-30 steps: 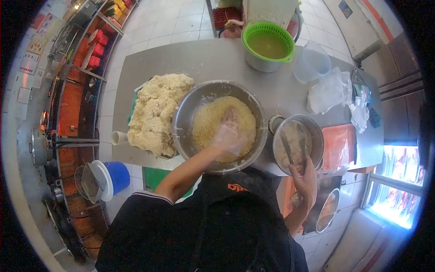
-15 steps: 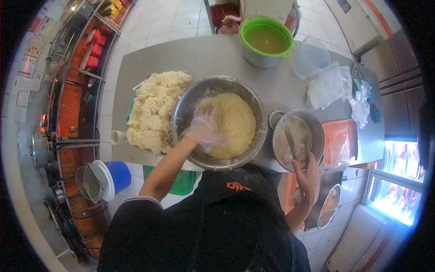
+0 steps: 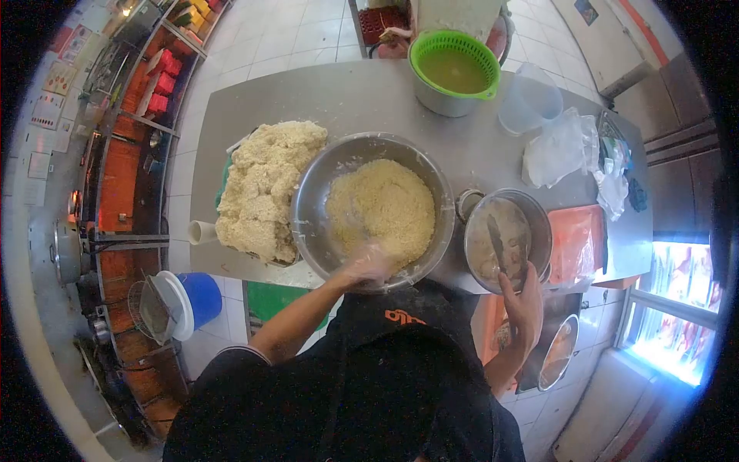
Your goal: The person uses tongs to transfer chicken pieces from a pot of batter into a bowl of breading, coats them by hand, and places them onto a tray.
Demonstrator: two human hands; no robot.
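Note:
My left hand [image 3: 368, 262], in a clear plastic glove, is low inside a wide metal bowl [image 3: 309, 192]. It touches the near edge of a heap of pale yellow crumbs [image 3: 385, 204]; motion blurs its fingers. My bare right hand [image 3: 525, 302] is closed round a pair of metal tongs [image 3: 496, 240], whose arms reach into a metal pot [image 3: 546, 231]. Cloudy, pale liquid [image 3: 508, 219] fills part of that pot. Left of the bowl, a large pile of crumb-coated pieces [image 3: 265, 189] rests on a tray that it mostly covers.
A green strainer [image 3: 493, 91] sits in a pot of yellowish liquid at the table's far side. Beside it are a clear plastic tub [image 3: 531, 100] and plastic bags [image 3: 558, 150]. An orange tray [image 3: 577, 235] lies right of the pot. A blue-and-white bucket [image 3: 202, 300] stands beyond the table's left edge.
My left hand has moved from the left side of the crumb heap down to the bowl's near side. My right hand and the tongs have hardly moved.

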